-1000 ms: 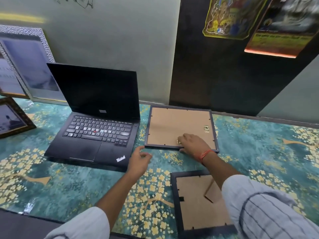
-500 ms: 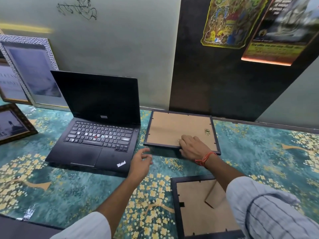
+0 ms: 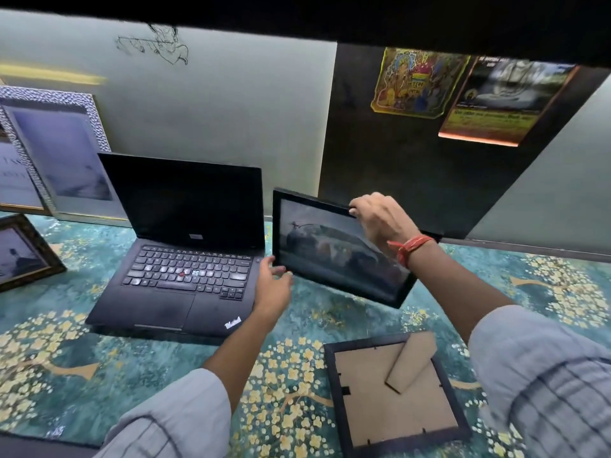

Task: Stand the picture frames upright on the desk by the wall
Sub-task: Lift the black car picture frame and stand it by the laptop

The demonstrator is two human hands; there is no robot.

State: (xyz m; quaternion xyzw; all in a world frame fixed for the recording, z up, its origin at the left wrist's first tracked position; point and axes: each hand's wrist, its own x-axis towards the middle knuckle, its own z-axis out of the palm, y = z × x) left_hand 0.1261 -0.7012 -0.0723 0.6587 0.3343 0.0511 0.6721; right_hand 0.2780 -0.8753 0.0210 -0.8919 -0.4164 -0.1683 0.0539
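Up it comes! The black frame, face down on the counter a second ago, is now lifted and flipped, picture facing us, tilted in mid-air beside the laptop. The right hand pinches its top edge; the left hand, fingers loosely curled, steadies the lower corner. Not yet standing. The second frame remains face down nearby.
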